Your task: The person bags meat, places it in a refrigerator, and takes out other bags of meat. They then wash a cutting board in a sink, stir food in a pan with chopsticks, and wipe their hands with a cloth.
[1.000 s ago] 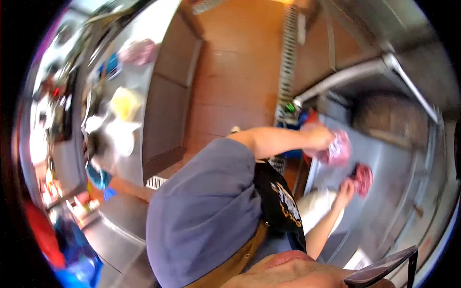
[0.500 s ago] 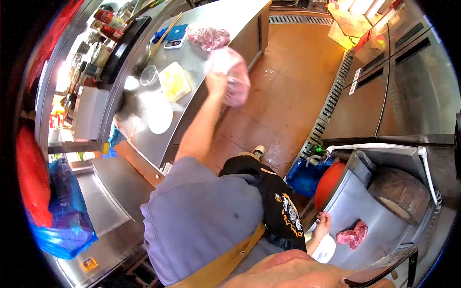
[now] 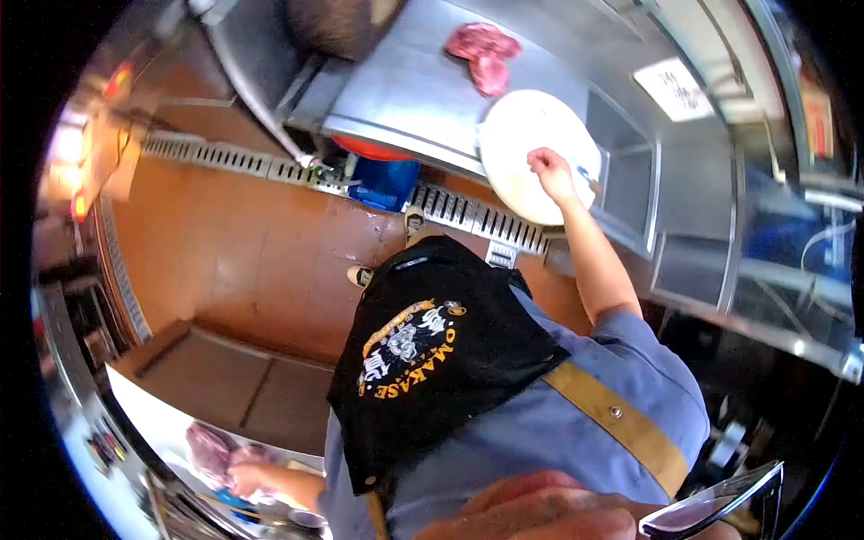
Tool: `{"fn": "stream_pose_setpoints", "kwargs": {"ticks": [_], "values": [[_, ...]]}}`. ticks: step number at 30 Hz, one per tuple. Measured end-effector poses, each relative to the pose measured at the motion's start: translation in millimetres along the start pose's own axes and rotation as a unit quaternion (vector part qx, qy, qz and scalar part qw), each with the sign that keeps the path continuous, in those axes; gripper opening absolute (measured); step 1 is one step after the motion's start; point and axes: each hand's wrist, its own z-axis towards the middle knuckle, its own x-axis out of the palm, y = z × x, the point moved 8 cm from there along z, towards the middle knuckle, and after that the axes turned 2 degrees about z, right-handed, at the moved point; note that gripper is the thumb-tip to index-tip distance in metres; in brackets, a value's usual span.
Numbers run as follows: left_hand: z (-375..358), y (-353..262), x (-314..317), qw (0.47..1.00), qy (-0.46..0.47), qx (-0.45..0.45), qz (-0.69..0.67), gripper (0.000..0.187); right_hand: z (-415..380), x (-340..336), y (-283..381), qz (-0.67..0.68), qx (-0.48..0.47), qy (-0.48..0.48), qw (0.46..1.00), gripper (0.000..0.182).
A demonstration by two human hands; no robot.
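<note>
The left hand (image 3: pixel 253 478) is seen low at the left, set upon a clear bag of pinkish meat (image 3: pixel 256 453) on the pale desk (image 3: pixel 148 405). Because that corner is small, warped and blurred, it cannot be made out whether the bag is grasped or merely touched by the fingers. A second bag of meat (image 3: pixel 209 453) is placed just beside it, on the side away from the arm, and something blue (image 3: pixel 236 504) is partly covered nearby.

On the other side, the right hand (image 3: pixel 551 171) is held over the round white board (image 3: pixel 508 148), its fingers curled inward in a loose clench. Contact between hand and board is not settled by this view. The board is carried past the front rim of the metal desk (image 3: pixel 414 94). A piece of red meat (image 3: pixel 486 56) is laid bare on the metal, near the far edge of the board and clear of the right hand. Farther left, a dark round block (image 3: pixel 333 25) is cut off by the picture's border.

Below the front rim, a red tub (image 3: pixel 373 147) is partly hidden, and a blue tub (image 3: pixel 385 184) is placed next to it, near a slotted floor drain (image 3: pixel 450 209). A black apron (image 3: pixel 423 342) with printed lettering is worn over a grey-blue top.
</note>
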Motion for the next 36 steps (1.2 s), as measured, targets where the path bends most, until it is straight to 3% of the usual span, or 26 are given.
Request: {"fn": "stream_pose_setpoints", "kwargs": {"ticks": [1,2,3,4,5,6,7,8,9,10,11,13,14,15,17,19,20,22,26,29,31,32,34,35,36], "values": [[-38,-19,-16,0.998,0.030,0.006,-0.049,0.038,-4,-21,-19,0.029,-0.014,-0.048,0.998,0.011],[-91,-62,-4,0.955,0.147,0.155,-0.204,0.030,-13,-41,-43,0.049,0.024,-0.097,0.994,0.010],[-126,-84,74,0.850,0.201,0.389,-0.291,0.024,-20,-59,-64,0.069,0.057,-0.141,0.986,0.009],[-206,-126,58,0.756,0.409,0.348,-0.375,0.020,-28,-74,-78,0.084,0.066,-0.178,0.978,0.008],[-286,-163,22,0.739,0.465,0.336,-0.352,0.021,-33,-85,-106,0.092,0.090,-0.204,0.971,0.009],[-362,-188,-12,0.664,0.608,0.232,-0.367,0.022,-38,-92,-110,0.070,0.113,-0.208,0.969,0.008],[-424,-217,-31,0.643,0.608,0.353,-0.306,0.020,-42,-100,-113,0.052,0.142,-0.212,0.965,0.008],[-491,-231,-27,0.540,0.669,0.375,-0.347,0.019,-44,-103,-118,0.057,0.149,-0.208,0.965,0.009],[-555,-249,-63,0.437,0.757,0.355,-0.330,0.021,-46,-103,-108,0.034,0.168,-0.207,0.963,0.010],[-609,-267,-103,0.322,0.753,0.405,-0.407,0.020,-40,-100,-118,0.044,0.142,-0.202,0.968,0.011],[-651,-292,-181,0.350,0.723,0.506,-0.314,0.017,-36,-96,-128,0.053,0.118,-0.194,0.972,0.012],[-740,-303,-268,0.209,0.771,0.512,-0.315,0.022,-34,-84,-130,0.086,0.135,-0.168,0.973,0.012],[-780,-306,-301,0.204,0.730,0.604,-0.248,0.027,-31,-75,-125,0.113,0.141,-0.142,0.973,0.012],[-813,-305,-337,0.169,0.751,0.599,-0.220,0.035,-29,-72,-124,0.122,0.147,-0.142,0.971,0.012],[-882,-292,-358,0.147,0.853,0.451,-0.219,0.035,-25,-67,-119,0.100,0.140,-0.137,0.975,0.012],[-926,-282,-361,0.222,0.897,0.369,-0.097,0.027,-26,-61,-119,0.146,0.146,-0.140,0.968,0.012],[-937,-283,-367,0.225,0.894,0.375,-0.096,0.027,-28,-58,-120,0.151,0.149,-0.137,0.968,0.011],[-955,-268,-362,0.243,0.922,0.302,0.010,0.016,-29,-51,-117,0.177,0.149,-0.129,0.964,0.010],[-951,-269,-366,0.215,0.942,0.253,-0.054,0.011,-19,-42,-96,0.236,0.137,-0.114,0.955,0.011],[-926,-283,-379,0.190,0.950,0.212,-0.125,0.009,7,-48,-35,0.194,0.073,-0.128,0.970,0.014],[-907,-292,-401,0.105,0.957,0.215,-0.164,0.008,31,-34,4,0.143,0.034,-0.056,0.988,0.017],[-894,-294,-413,0.093,0.959,0.215,-0.161,0.008,41,-27,11,0.146,0.028,-0.052,0.987,0.017],[-872,-308,-408,0.096,0.951,0.233,-0.178,0.008,61,-1,35,0.038,-0.050,0.041,0.997,0.020],[-858,-319,-405,0.096,0.944,0.251,-0.190,0.008,69,4,39,0.038,-0.059,0.049,0.996,0.020],[-839,-333,-409,0.094,0.948,0.209,-0.219,0.010,75,21,38,0.124,-0.044,0.122,0.984,0.019]]}}
